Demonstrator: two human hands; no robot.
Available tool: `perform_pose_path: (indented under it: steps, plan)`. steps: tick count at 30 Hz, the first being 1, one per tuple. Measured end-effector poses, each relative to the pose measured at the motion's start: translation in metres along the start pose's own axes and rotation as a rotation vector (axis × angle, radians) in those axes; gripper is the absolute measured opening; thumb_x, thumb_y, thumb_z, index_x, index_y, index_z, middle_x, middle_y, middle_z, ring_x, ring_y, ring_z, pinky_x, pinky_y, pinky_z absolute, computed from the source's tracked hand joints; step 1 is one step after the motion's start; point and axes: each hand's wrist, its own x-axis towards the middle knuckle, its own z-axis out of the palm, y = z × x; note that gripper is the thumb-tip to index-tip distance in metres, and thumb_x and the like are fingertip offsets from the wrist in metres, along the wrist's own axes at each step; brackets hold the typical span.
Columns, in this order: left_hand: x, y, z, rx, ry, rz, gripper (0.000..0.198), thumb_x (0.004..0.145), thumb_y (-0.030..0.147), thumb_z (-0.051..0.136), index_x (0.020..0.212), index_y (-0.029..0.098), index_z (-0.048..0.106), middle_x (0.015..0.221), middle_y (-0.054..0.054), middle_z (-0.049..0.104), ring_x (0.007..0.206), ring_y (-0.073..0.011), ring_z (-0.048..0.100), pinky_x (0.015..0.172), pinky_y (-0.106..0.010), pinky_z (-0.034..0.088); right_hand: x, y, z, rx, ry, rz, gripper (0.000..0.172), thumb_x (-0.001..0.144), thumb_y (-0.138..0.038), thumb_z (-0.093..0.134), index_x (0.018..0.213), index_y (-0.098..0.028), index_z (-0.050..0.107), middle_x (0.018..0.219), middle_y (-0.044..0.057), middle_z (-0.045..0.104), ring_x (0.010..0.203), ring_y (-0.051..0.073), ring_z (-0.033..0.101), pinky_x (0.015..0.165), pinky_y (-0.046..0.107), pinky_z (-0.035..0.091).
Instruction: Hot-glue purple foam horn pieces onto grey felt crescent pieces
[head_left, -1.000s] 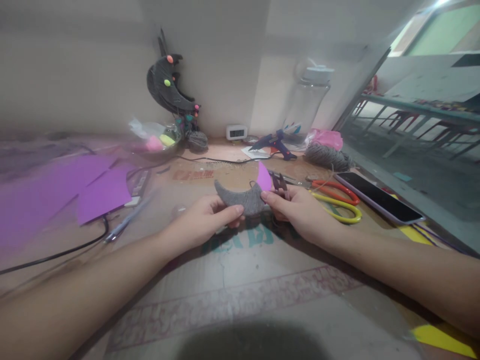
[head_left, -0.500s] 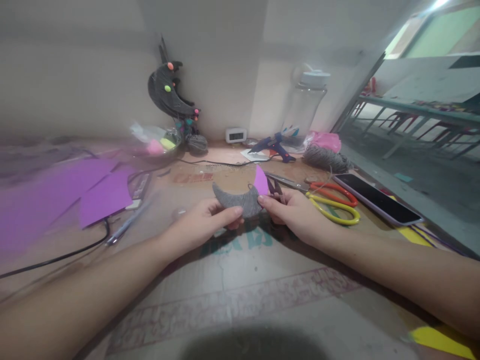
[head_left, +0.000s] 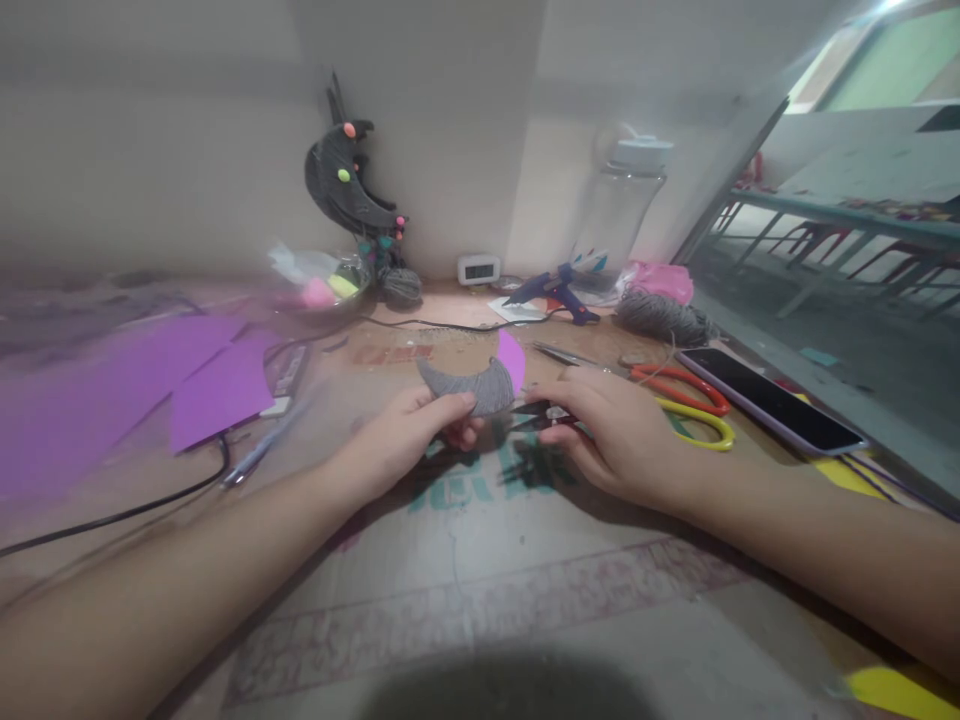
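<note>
My left hand (head_left: 409, 436) pinches a crescent shape (head_left: 471, 385) wrapped in grey yarn, with one purple tip left bare. It holds the crescent just above the cardboard-covered table (head_left: 480, 560). My right hand (head_left: 611, 430) is beside it, fingers closed on a small pair of dark thread snips (head_left: 534, 414) that point left toward the crescent. The snips' blades lie close under the crescent's right end.
Orange and yellow scissors (head_left: 686, 405), a phone (head_left: 772, 400) and a ball of grey yarn (head_left: 660, 316) lie to the right. A blue glue gun (head_left: 551, 290), small clock (head_left: 478, 268), bottle (head_left: 622, 205) and dark moon ornament (head_left: 341, 185) stand at the back. Purple paper (head_left: 150, 385) and cables lie left.
My right hand has let go of the crescent's right end and dropped lower with the snips now pointing left. My left hand alone keeps the crescent, shifted slightly left.
</note>
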Motion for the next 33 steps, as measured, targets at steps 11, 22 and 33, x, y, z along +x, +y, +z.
perform_pose_path:
  steps: [11, 22, 33]
  plan:
    - [-0.002, 0.002, 0.003, -0.035, 0.025, -0.033, 0.025, 0.077, 0.036, 0.061, 0.062, 0.017, 0.063, 0.059, 0.000, 0.061, 0.057, -0.0124, 0.055, 0.060, -0.025, 0.042, 0.002, 0.005, 0.005, -0.248, -0.022, -0.127, 0.024, 0.095, -0.030, 0.047, 0.104, -0.014, 0.062, 0.075, 0.005, 0.062, 0.069, 0.019, 0.052, 0.061, 0.031, 0.034]
    - [0.001, 0.001, 0.001, -0.036, -0.010, -0.041, 0.025, 0.078, 0.035, 0.061, 0.062, 0.015, 0.062, 0.058, 0.000, 0.059, 0.056, -0.0116, 0.055, 0.059, -0.024, 0.043, 0.005, 0.005, -0.002, -0.449, -0.054, -0.231, 0.020, 0.094, -0.025, 0.047, 0.099, -0.015, 0.064, 0.073, 0.004, 0.059, 0.067, 0.019, 0.046, 0.059, 0.033, 0.029]
    - [-0.001, 0.002, 0.002, -0.014, -0.008, -0.023, 0.023, 0.080, 0.034, 0.059, 0.064, 0.016, 0.059, 0.057, 0.001, 0.058, 0.056, -0.0116, 0.054, 0.058, -0.024, 0.041, 0.006, 0.001, -0.005, -0.445, -0.044, -0.245, 0.021, 0.094, -0.026, 0.046, 0.099, -0.015, 0.063, 0.073, 0.004, 0.059, 0.067, 0.018, 0.045, 0.060, 0.033, 0.027]
